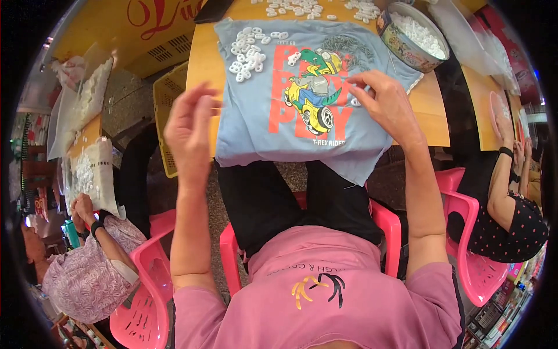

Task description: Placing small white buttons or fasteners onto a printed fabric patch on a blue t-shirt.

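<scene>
My left hand [190, 131] is raised by the table's left front edge. Its fingers are slightly smeared and loosely apart, with nothing visible in them. Over the right side of a light blue T-shirt [247, 125] with a dinosaur print, my right hand [386, 107] is bent into a pinch. A small white plastic piece [356, 102] shows at its fingertips, partly covered by them. Similar white pieces with holes [249, 53] lie heaped on the shirt's upper left, and one white piece [294, 58] sits apart. A pile of small dark thin pieces [351, 51] lies at the upper right.
A round tin [427, 58] full of white pieces stands right of the shirt, on the wooden table [430, 119]. More white pieces [296, 8] lie at the far edge. A yellow crate [167, 93] stands left. People sit on pink chairs at both sides, with bags of white pieces [96, 180] at left.
</scene>
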Motion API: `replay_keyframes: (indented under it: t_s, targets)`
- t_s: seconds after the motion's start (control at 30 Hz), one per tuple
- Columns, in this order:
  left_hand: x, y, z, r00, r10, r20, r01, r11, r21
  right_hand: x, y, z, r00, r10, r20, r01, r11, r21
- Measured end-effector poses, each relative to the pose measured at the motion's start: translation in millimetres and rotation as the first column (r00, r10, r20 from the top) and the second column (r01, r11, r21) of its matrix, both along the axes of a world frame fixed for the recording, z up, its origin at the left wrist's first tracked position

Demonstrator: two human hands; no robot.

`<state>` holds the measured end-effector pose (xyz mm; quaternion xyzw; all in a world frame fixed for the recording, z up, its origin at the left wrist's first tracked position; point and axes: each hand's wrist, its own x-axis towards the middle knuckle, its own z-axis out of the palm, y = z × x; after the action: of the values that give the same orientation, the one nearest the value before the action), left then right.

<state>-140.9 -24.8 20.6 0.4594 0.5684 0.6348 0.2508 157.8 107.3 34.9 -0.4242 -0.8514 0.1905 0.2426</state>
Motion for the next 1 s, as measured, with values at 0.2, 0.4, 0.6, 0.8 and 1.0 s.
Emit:
replay_keyframes:
  t_s: [0.2, 0.4, 0.6, 0.8, 1.0]
  targets:
    - [86.6, 20.3, -10.8, 0.857, -0.311, 0.411, 0.357, 0.933, -0.039, -59.3, 38.6, -6.4, 0.991, 0.125, -0.037, -0.124, 0.992, 0.032]
    - [98.3, 20.7, -20.9, 0.837, -0.344, 0.425, 0.423, 0.9, -0.106, -84.2, 71.7, -20.0, 0.979, 0.14, 0.149, -0.167, 0.968, 0.188]
    - [92.6, 20.5, -22.4, 0.82, -0.337, 0.462, 0.427, 0.898, -0.103, -80.6, 72.0, -14.7, 0.972, 0.178, 0.151, -0.199, 0.97, 0.14]
    - [89.6, 24.5, -11.1, 0.774, -0.295, 0.56, 0.39, 0.919, -0.056, -63.7, 38.2, 4.3, 0.956, 0.169, -0.239, -0.251, 0.894, -0.372]
    - [96.0, 34.3, -3.5, 0.828, -0.233, 0.51, 0.268, 0.963, 0.004, -49.3, 1.9, 22.9, 0.894, 0.085, -0.44, -0.354, 0.735, -0.578]
